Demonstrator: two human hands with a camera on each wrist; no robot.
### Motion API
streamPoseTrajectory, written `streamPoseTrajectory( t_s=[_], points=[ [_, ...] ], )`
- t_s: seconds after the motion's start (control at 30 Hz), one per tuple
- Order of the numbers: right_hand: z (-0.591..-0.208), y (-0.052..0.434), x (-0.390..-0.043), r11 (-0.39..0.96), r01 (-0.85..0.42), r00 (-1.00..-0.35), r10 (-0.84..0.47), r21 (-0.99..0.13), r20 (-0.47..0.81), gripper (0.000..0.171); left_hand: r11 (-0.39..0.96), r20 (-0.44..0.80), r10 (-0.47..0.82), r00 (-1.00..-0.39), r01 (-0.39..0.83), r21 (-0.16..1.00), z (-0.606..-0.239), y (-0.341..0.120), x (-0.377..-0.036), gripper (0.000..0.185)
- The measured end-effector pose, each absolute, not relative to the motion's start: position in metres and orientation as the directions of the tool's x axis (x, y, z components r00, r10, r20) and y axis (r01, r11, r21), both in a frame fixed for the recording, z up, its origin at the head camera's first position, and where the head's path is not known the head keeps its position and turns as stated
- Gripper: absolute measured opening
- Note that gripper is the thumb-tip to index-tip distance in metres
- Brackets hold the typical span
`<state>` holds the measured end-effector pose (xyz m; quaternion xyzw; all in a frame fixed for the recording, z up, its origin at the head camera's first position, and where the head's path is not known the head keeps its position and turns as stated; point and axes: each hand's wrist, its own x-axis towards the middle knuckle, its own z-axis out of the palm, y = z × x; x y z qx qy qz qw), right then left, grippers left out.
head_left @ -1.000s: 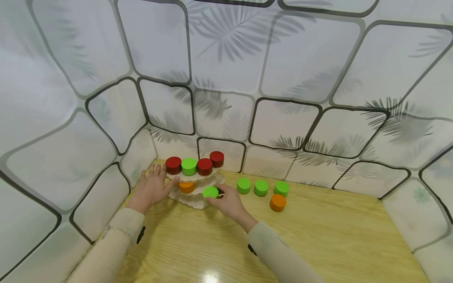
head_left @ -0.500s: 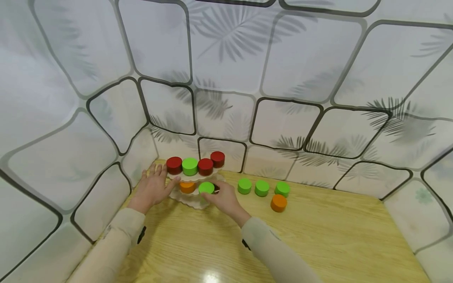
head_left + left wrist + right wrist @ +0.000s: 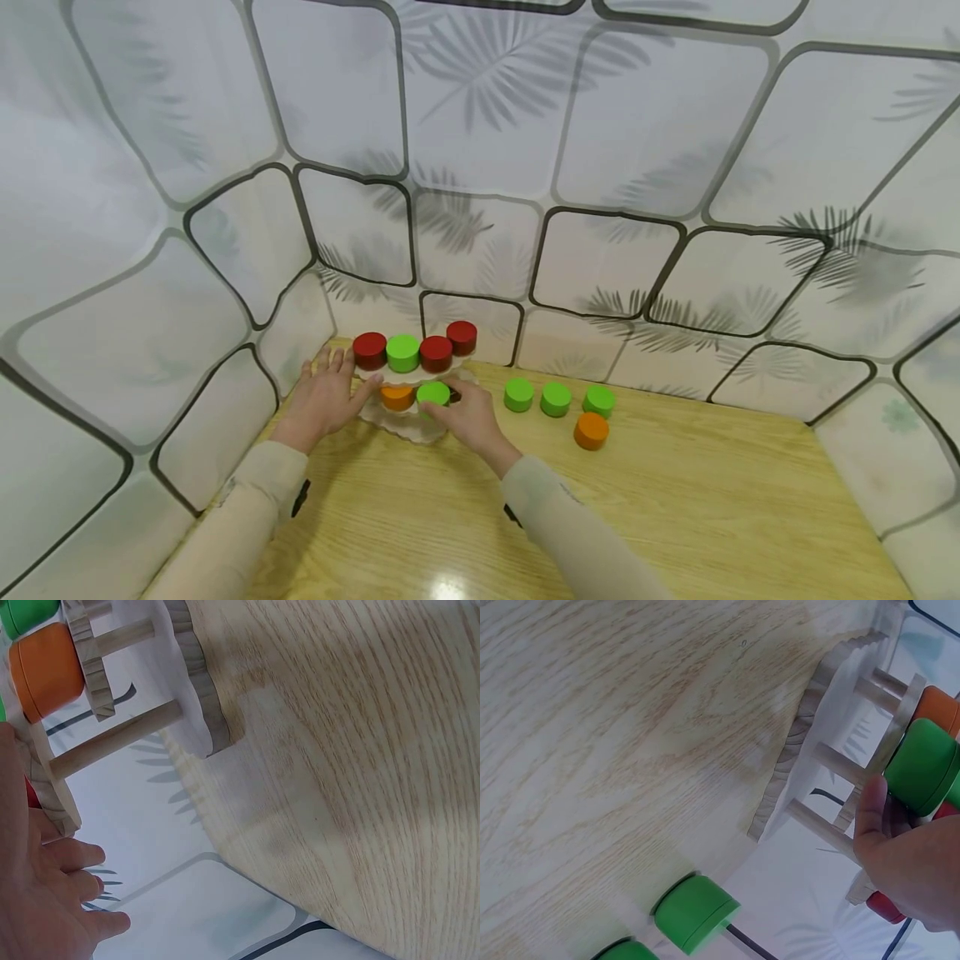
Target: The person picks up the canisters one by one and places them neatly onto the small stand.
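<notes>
A white three-tier wooden stand (image 3: 408,427) stands at the table's far left. Its top shelf carries three red cylinders (image 3: 370,351) and a green one (image 3: 402,352). On the middle shelf an orange cylinder (image 3: 396,397) sits beside a green cylinder (image 3: 432,392), which my right hand (image 3: 452,402) pinches from the right. In the right wrist view my thumb (image 3: 875,814) lies against that green cylinder (image 3: 922,769). With straight fingers, my left hand (image 3: 327,393) rests against the stand's left side, where the left wrist view shows the orange cylinder (image 3: 49,667) and a dowel (image 3: 112,740).
Three green cylinders (image 3: 555,399) stand in a row on the wooden table (image 3: 675,508) right of the stand, with an orange cylinder (image 3: 591,431) in front of them. Patterned white sheet walls (image 3: 480,167) close in the back and both sides.
My right hand has carried the green cylinder from in front of the stand left and back onto the middle shelf, beside the orange one. The left hand has stayed put.
</notes>
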<state>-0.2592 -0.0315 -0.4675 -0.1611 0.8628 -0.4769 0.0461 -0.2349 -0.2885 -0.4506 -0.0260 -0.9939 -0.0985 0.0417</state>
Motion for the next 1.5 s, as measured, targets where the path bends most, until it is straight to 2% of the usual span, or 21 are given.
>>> streamPoseTrajectory(
  t_s=[0.2, 0.53, 0.87, 1.5],
  points=[
    [-0.471, -0.035, -0.258, 0.483, -0.253, -0.95, -0.288, -0.838, 0.121, 0.057, 0.979, 0.094, 0.048, -0.994, 0.065, 0.192, -0.451, -0.289, -0.234, 0.091],
    [-0.472, -0.039, -0.253, 0.446, -0.218, -0.963, -0.241, -0.868, 0.118, 0.054, 0.98, 0.093, 0.05, -0.994, 0.067, 0.188, -0.45, -0.289, -0.235, 0.09],
    [-0.471, -0.04, -0.248, 0.379, -0.217, -0.957, -0.262, -0.9, 0.121, 0.044, 0.981, 0.087, 0.046, -0.995, 0.062, 0.185, -0.45, -0.291, -0.235, 0.091],
    [-0.478, -0.045, -0.255, 0.49, -0.286, -0.955, -0.216, -0.823, 0.204, 0.032, 0.98, 0.084, 0.049, -0.995, 0.064, 0.191, -0.45, -0.289, -0.236, 0.09]
  ],
)
